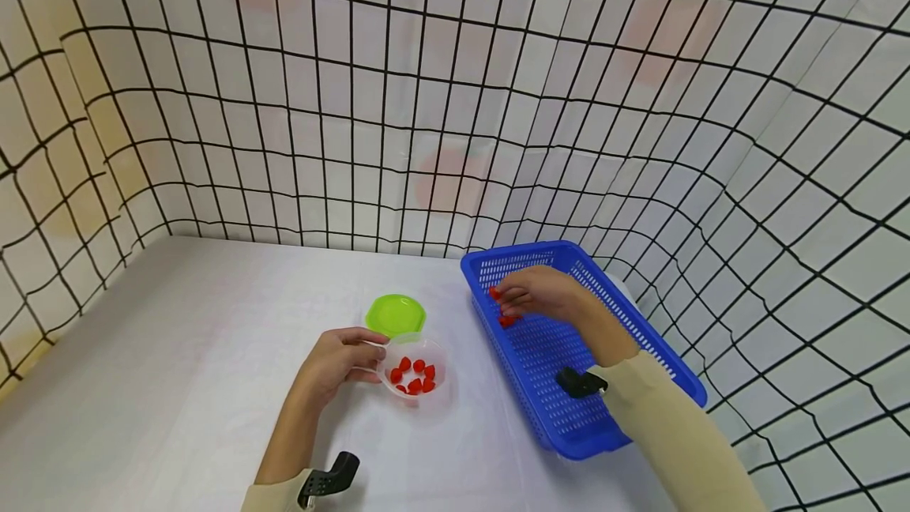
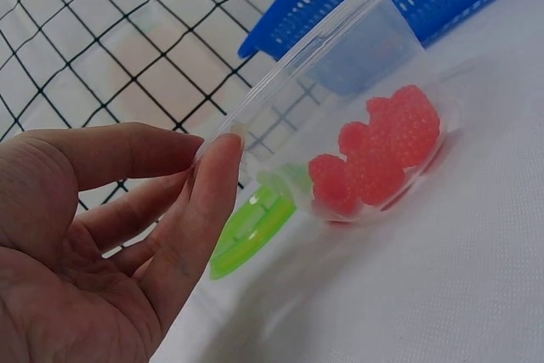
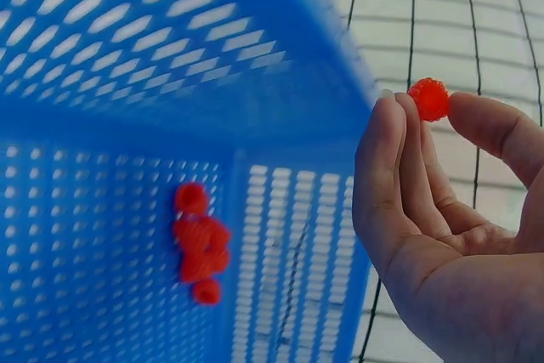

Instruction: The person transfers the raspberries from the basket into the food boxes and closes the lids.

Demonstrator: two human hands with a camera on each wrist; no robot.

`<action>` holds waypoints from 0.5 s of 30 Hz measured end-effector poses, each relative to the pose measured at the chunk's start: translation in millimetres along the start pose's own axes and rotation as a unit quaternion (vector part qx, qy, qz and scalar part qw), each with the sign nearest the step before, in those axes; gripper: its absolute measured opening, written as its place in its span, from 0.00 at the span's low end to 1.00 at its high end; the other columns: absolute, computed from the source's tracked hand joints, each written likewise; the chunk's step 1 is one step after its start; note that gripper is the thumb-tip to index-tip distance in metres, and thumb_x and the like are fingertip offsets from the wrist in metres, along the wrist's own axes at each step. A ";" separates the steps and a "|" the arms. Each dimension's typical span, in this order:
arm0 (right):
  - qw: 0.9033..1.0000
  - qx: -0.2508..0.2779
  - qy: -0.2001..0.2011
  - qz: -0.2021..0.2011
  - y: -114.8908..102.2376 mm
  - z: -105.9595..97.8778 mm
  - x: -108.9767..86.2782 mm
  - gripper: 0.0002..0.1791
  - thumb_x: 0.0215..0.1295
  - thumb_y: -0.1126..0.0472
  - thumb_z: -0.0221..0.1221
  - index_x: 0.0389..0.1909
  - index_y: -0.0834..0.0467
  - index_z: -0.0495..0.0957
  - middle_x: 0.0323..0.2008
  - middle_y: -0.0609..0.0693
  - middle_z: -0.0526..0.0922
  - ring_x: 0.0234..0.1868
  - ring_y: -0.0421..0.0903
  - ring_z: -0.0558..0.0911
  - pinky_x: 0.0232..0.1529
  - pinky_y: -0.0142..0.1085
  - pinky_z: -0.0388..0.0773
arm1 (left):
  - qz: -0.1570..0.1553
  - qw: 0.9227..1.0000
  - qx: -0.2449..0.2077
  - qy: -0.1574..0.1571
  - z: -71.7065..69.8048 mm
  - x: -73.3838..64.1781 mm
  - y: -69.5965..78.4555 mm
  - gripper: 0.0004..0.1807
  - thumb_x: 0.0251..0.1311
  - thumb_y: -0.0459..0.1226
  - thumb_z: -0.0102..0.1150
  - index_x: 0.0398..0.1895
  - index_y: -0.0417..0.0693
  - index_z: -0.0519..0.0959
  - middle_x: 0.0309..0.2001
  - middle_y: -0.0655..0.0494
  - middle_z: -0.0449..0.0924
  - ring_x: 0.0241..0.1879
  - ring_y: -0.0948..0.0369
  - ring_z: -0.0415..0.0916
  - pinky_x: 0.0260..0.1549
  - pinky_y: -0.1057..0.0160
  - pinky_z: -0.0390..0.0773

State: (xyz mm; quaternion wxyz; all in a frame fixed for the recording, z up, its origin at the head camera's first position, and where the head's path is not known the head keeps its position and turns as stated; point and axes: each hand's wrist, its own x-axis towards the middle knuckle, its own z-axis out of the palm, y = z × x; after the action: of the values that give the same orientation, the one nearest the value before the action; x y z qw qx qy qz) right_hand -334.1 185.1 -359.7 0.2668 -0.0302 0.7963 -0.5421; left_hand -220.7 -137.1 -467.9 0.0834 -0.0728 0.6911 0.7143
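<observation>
My left hand (image 1: 340, 362) pinches the rim of a clear plastic tub (image 1: 438, 355) between thumb and fingers. Several red raspberries (image 2: 374, 155) lie on the tub's bottom, seen through its wall in the left wrist view. Over the far left part of a blue basket (image 1: 498, 366), my right hand (image 1: 543, 291) holds one raspberry (image 3: 429, 99) between thumb and fingertips. More raspberries (image 3: 201, 244) sit bunched on the basket's floor near its end wall, below that hand in the head view.
A bright green lid (image 1: 396, 314) lies on the white table (image 1: 213, 338) just behind the tub. Black wire mesh (image 1: 384, 101) stands around the back and sides, close to the basket's far end and right side.
</observation>
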 end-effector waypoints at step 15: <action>0.999 -0.018 -0.048 -0.020 -21.1 41.4 3.7 0.16 0.70 0.62 0.61 0.50 0.71 0.81 0.46 0.65 0.85 0.39 0.50 0.87 0.49 0.42 0.87 | -0.005 1.000 -0.004 -0.005 -0.9 0.0 1.4 0.16 0.63 0.33 0.63 0.51 0.32 0.82 0.34 0.46 0.84 0.29 0.56 0.81 0.31 0.59 0.89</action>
State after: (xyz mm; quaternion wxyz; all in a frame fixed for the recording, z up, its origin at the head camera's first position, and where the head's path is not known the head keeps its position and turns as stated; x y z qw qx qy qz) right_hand -323.4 140.1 -353.8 0.2930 -0.0765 0.7916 -0.5308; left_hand -221.0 -138.1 -466.5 0.0898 -0.0729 0.6873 0.7171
